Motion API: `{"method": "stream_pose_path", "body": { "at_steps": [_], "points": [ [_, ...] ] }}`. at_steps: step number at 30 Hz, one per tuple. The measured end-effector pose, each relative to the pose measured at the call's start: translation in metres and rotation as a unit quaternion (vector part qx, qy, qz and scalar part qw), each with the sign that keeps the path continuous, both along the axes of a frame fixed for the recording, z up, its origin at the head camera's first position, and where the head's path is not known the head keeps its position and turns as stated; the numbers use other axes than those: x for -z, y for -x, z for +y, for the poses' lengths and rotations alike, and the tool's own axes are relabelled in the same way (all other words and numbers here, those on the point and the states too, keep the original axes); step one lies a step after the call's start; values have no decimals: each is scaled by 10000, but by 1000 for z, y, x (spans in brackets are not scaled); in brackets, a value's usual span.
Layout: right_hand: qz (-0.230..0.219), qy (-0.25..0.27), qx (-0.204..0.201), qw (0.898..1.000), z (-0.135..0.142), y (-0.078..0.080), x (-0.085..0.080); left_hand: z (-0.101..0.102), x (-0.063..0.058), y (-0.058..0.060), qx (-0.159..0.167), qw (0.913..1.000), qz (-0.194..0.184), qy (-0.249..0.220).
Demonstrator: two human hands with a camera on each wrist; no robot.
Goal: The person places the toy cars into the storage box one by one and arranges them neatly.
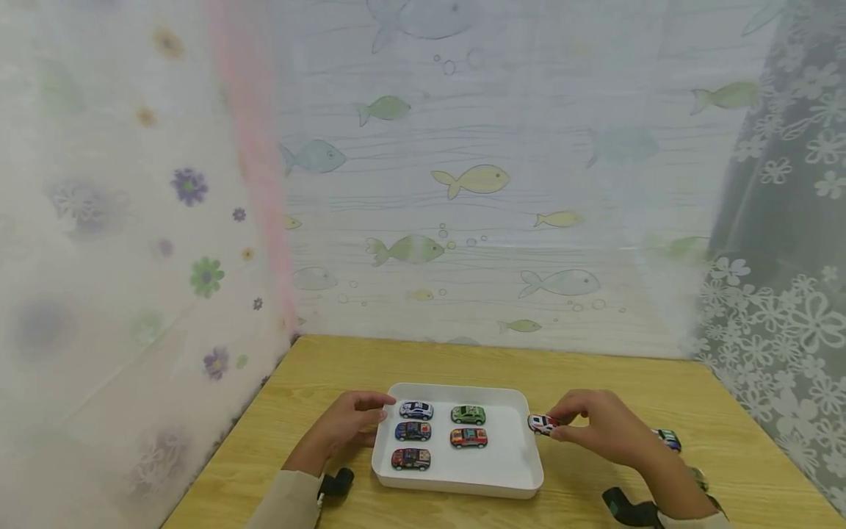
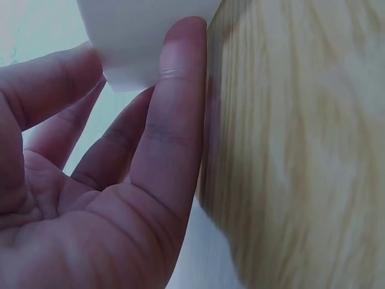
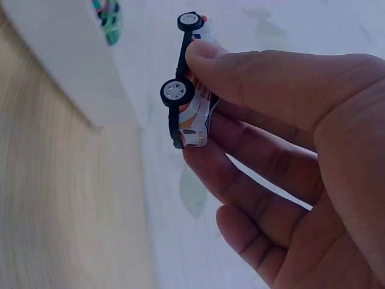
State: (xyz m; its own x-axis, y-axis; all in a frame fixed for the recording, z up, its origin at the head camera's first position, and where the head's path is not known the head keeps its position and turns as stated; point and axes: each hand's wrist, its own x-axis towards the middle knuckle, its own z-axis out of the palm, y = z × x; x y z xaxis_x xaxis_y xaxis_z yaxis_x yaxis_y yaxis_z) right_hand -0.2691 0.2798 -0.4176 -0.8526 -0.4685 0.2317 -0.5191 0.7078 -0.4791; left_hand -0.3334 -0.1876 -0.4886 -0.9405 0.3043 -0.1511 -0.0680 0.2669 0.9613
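Observation:
In the head view a white tray (image 1: pixel 457 487) lies on the wooden table with several small toy cars in two columns. My left hand (image 1: pixel 349 420) holds the tray's left edge; in the left wrist view its thumb (image 2: pixel 174 108) lies against the white wall. Just outside the tray's right rim, my right hand (image 1: pixel 598 426) pinches a white toy car (image 1: pixel 542 424) between thumb and fingers. The right wrist view shows this white toy car (image 3: pixel 195 96) held off the table, with red and orange markings and black wheels. Its far side is hidden by the fingers.
Beyond my right forearm lie a blue-and-green toy car (image 1: pixel 669 439) and a partly covered greenish one (image 1: pixel 698 479). The left column in the tray includes a dark red car (image 1: pixel 411 459); a green car (image 1: pixel 468 415) heads the right one. Patterned curtains (image 1: pixel 489 220) enclose the table (image 1: pixel 562 367).

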Motion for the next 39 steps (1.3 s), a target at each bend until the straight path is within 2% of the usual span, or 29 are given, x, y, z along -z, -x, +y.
{"method": "stream_pose_path", "body": {
  "at_steps": [10,18,25,39],
  "points": [
    [196,319,-202,9991,-35,15,1,-1,-1,-2,71,9999,-38,-69],
    [228,406,-402,9981,-53,18,-5,-1,0,-1,67,10000,-22,-59],
    [-35,441,-349,9984,-64,19,0,-2,1,1,56,10000,-10,-19],
    [-415,652,-908,9929,-88,16,15,-1,1,-1,78,9999,38,-149]
  ]
}}
